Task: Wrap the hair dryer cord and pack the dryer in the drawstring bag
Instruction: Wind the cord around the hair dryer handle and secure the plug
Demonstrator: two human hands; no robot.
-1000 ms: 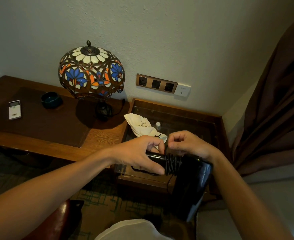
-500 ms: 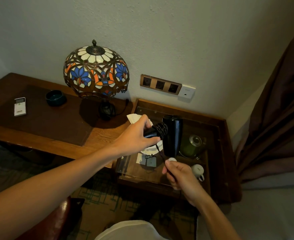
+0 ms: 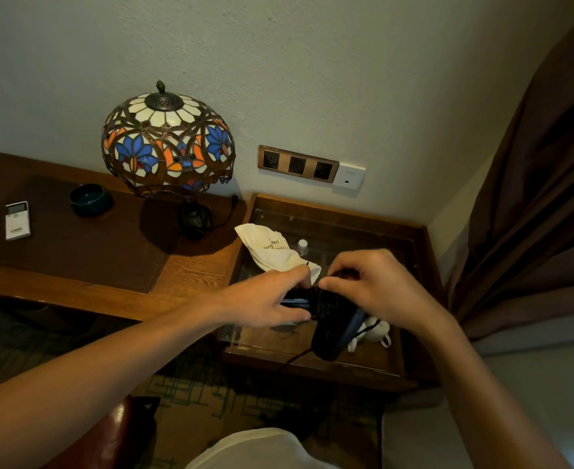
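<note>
Gripping the black hair dryer [image 3: 333, 328] by its handle, the left hand [image 3: 265, 301] steadies it over the glass-topped table [image 3: 410, 313]; right hand [image 3: 376, 286] pinches the cord [image 3: 322, 297], coils mostly on, a tail dangling. Drawstring bag [image 3: 272, 248] lies just behind, unfilled.

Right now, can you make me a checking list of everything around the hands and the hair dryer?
Surface: glass-topped side table beside a wooden desk.
Job's things: black hair dryer held above the glass; white drawstring bag lying on the glass, empty-looking.
Clutter: remote, dark bowl, stained-glass lamp on the desk; white cups under the glass.
Grips: left hand shut on the handle; right hand pinching the cord.
Cables: cord coiled round the handle, a loose end hanging down.
Surroundings: wall sockets, brown curtain.
</note>
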